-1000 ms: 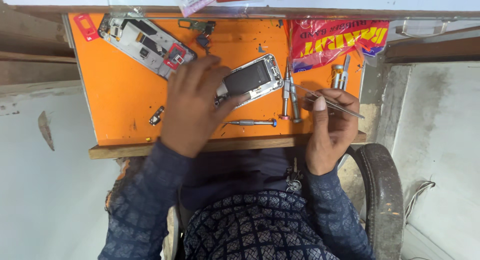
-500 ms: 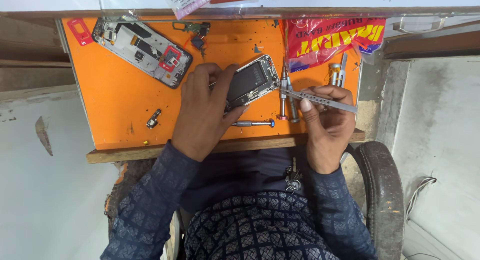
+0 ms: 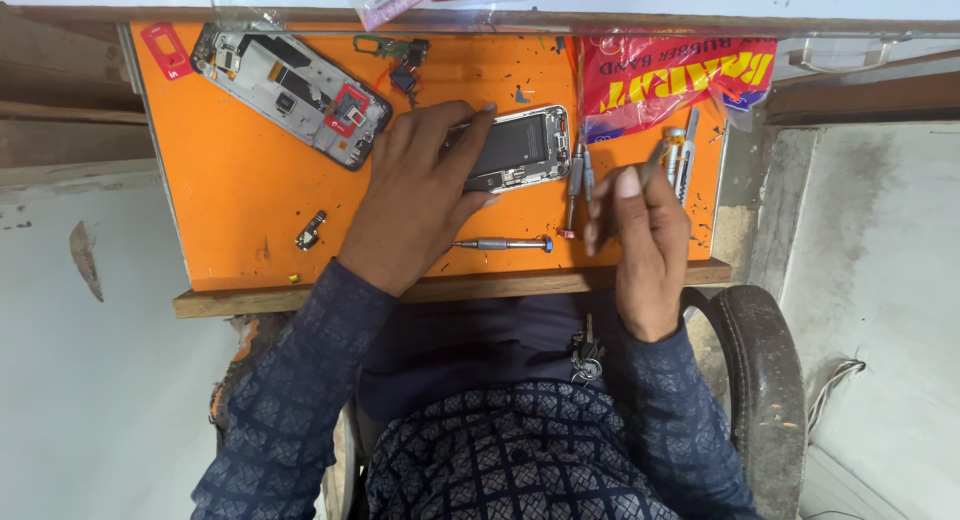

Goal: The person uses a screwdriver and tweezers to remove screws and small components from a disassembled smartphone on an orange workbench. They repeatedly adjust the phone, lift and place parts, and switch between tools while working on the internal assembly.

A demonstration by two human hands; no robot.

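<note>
While left hand (image 3: 415, 195) steadies phone (image 3: 520, 150), right hand (image 3: 635, 245) withdrew.

A flat orange work mat (image 3: 240, 190) is laid over a wooden bench edge (image 3: 300, 298). On it are seen an opened silver phone body (image 3: 520, 145), a larger stripped phone frame (image 3: 290, 90), a slim grey screwdriver (image 3: 500, 245), a small green circuit part (image 3: 392, 50) and a red plastic packet (image 3: 680, 75).

One head-worn view looks steeply down, fairly near, at the orange work mat (image 3: 250, 200)
</note>
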